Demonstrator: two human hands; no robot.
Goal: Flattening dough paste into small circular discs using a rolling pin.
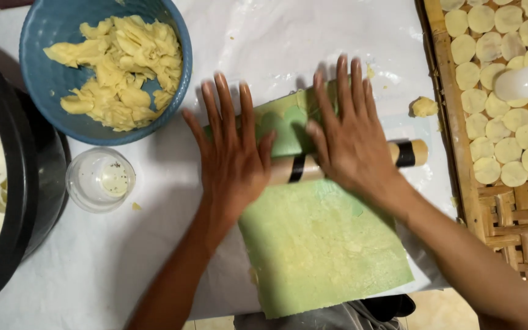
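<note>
Hands flat, fingers spread, grasping nothing: left hand and right hand press a wooden rolling pin whose long axis runs left-right across the green sheet, dough flattened beneath, equally near both palms.

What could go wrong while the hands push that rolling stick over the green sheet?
Both the left hand and right hand press flat on the rolling pin, so it might slip sideways. The green sheet hangs past the table edge near the person, so it could slide off. The small clear cup and the blue bowl of dough scraps sit close to the left hand and could get bumped.
</note>
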